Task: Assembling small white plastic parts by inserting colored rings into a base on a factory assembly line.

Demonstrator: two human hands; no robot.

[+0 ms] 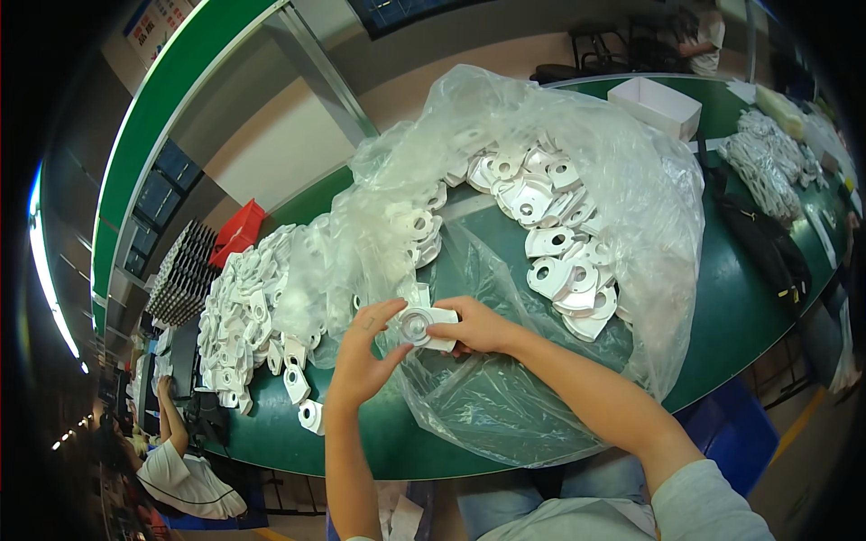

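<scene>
My right hand (483, 326) is closed on a white plastic part (443, 330) above the front of the table, thumb on top and fingers underneath. At the part's left end shows a round, greyish ring (415, 326); whether it is a separate piece cannot be made out. My left hand (363, 356) is open beside it, thumb and forefinger spread above and below the ring. Several similar white parts with round holes (528, 203) lie heaped on a clear plastic bag (663, 270) beyond my hands. More white parts (244, 316) are piled to the left.
Under everything lies the green table (298, 451). A red bin (237, 233) and stacked dark trays (183, 270) stand far left; a white box (656, 105) is at the back right. Bundled white cords (767, 162) and a black bag (762, 239) lie right. A co-worker (185, 478) sits left.
</scene>
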